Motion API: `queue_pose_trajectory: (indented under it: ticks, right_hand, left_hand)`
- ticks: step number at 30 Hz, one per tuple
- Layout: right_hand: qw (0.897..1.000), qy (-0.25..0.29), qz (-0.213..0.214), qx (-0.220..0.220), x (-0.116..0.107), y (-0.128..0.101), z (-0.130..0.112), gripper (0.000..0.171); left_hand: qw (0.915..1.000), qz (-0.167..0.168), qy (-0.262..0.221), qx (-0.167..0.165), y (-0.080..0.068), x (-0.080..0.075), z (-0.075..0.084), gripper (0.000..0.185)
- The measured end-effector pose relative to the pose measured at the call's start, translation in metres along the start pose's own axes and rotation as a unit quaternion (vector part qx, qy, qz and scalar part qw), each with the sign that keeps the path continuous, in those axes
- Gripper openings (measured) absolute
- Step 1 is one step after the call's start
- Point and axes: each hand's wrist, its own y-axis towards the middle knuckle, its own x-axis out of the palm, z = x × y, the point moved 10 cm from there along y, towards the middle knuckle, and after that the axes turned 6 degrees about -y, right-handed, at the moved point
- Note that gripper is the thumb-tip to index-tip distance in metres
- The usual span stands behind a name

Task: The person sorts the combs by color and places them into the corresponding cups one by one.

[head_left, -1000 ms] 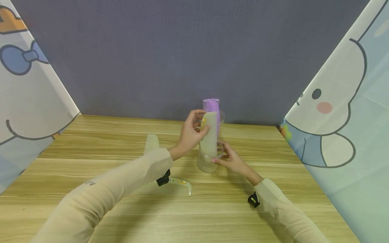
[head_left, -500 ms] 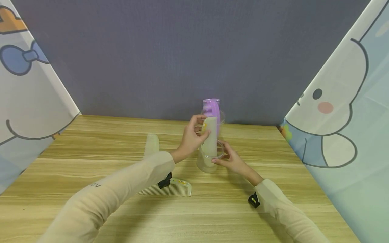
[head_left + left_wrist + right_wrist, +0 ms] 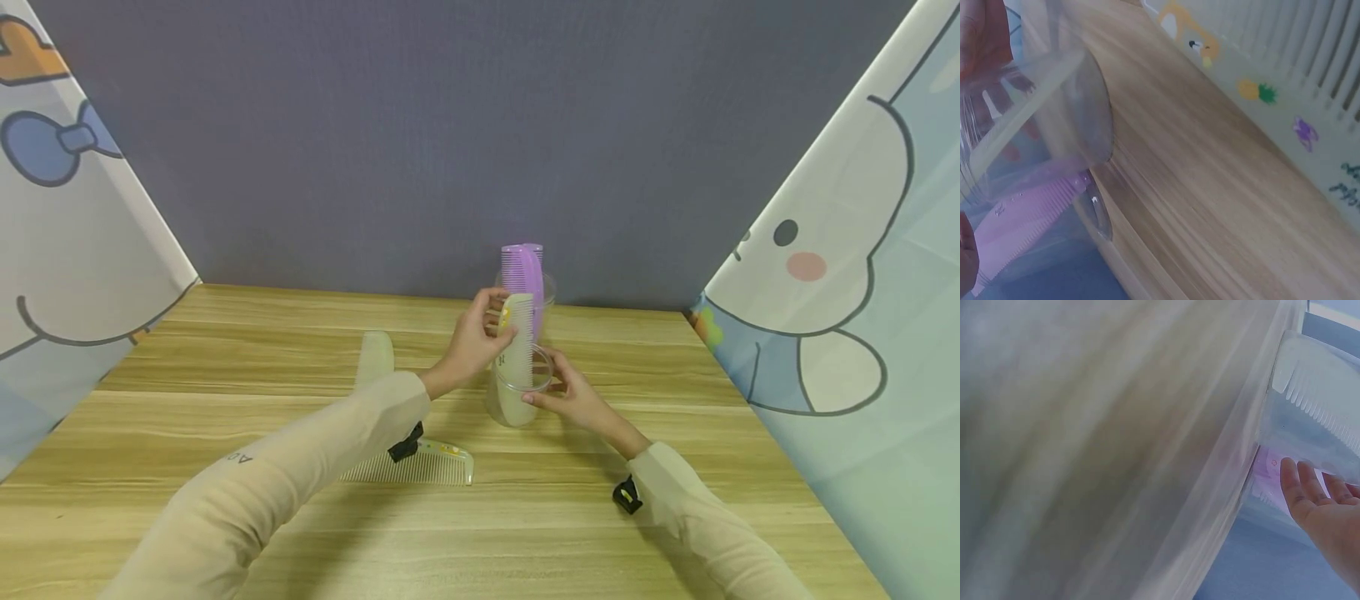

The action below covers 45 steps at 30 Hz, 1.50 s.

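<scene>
In the head view my left hand (image 3: pixel 471 342) pinches a pale green comb (image 3: pixel 516 342) near its upper part. The comb stands nearly upright, its teeth towards the right and its lower end inside a clear plastic cup (image 3: pixel 495 408). My right hand (image 3: pixel 576 398) holds that cup from the right near the rim, thumb in front and fingers behind. Through the cup wall, the right wrist view shows the comb (image 3: pixel 1329 387) above the right fingers (image 3: pixel 1297 487). Just behind stands a second clear cup (image 3: pixel 550 292) with purple combs (image 3: pixel 530 275) sticking up out of it.
Two more pale green combs lie on the wooden table (image 3: pixel 570 533): one farther back (image 3: pixel 375 357), one nearer (image 3: pixel 442 465), partly under the left forearm. A dark wall panel (image 3: pixel 480 150) rises behind the table, with cartoon-printed panels (image 3: pixel 810 267) at the sides.
My left hand has lowered the pale green comb into the clear cup and turned it, so its teeth now show on the right. The right hand and cup have stayed in place.
</scene>
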Motion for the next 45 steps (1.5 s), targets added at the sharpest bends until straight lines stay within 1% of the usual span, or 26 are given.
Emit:
queue_pose_trajectory:
  ticks: [2, 4, 6, 10, 12, 13, 15, 19, 20, 22, 28, 33, 38, 41, 45]
  right_hand:
    - [1.0, 0.001, -0.001, 0.001, 0.0, 0.0, 0.001, 0.071]
    - [1.0, 0.002, -0.002, 0.003, 0.0, 0.0, 0.001, 0.071]
    - [1.0, 0.002, -0.002, 0.004, 0.0, 0.0, 0.001, 0.071]
    - [1.0, 0.001, -0.001, 0.004, 0.0, -0.001, 0.001, 0.072]
    - [1.0, 0.0, -0.001, 0.004, 0.0, -0.001, 0.001, 0.072]
    - [1.0, 0.0, -0.001, 0.004, 0.0, -0.001, 0.002, 0.072]
    - [1.0, -0.001, -0.001, 0.006, 0.0, -0.001, 0.002, 0.073]
    - [1.0, -0.006, 0.001, 0.007, 0.0, -0.002, 0.002, 0.073]
    - [1.0, -0.007, 0.001, 0.007, 0.0, -0.002, 0.002, 0.073]
    - [1.0, -0.009, 0.001, 0.007, 0.0, -0.002, 0.002, 0.072]
    - [1.0, -0.004, -0.002, 0.006, -0.001, -0.002, 0.001, 0.072]
    - [1.0, -0.002, 0.0, 0.01, -0.001, -0.002, 0.0, 0.072]
    - [1.0, -0.003, 0.002, 0.0, -0.001, -0.002, -0.003, 0.072]
    - [1.0, -0.003, 0.002, -0.001, -0.001, -0.002, -0.004, 0.072]
    - [1.0, -0.001, 0.002, 0.009, -0.001, -0.002, -0.001, 0.071]
  left_hand:
    - [0.9999, -0.009, 0.002, -0.008, -0.002, 0.0, 0.007, 0.051]
    - [0.9998, -0.015, 0.004, -0.016, -0.003, 0.0, 0.01, 0.051]
    - [0.9996, -0.019, 0.017, -0.015, -0.001, -0.001, 0.003, 0.052]
    - [0.9989, -0.025, 0.035, -0.015, 0.001, 0.0, -0.017, 0.055]
    - [0.9988, -0.028, 0.036, -0.018, 0.002, 0.0, -0.022, 0.057]
    - [0.9987, -0.03, 0.033, -0.023, 0.001, 0.0, -0.023, 0.057]
    - [0.9984, -0.038, 0.026, -0.032, -0.001, 0.0, -0.014, 0.057]
    - [0.9978, -0.047, 0.023, -0.039, -0.001, 0.0, -0.014, 0.059]
    - [0.9977, -0.048, 0.025, -0.04, -0.001, 0.0, -0.014, 0.059]
    - [0.9978, -0.048, 0.029, -0.036, 0.001, -0.002, -0.024, 0.06]
    - [0.9975, -0.055, 0.033, -0.031, -0.003, -0.011, -0.024, 0.058]
    - [0.9962, -0.071, 0.035, -0.036, -0.009, -0.019, -0.028, 0.056]
    - [0.9934, -0.095, 0.045, -0.045, -0.019, -0.026, -0.034, 0.056]
    - [0.9897, -0.119, 0.06, -0.052, -0.027, -0.028, -0.037, 0.056]
    - [0.9815, -0.163, 0.08, -0.059, -0.04, -0.027, -0.04, 0.056]
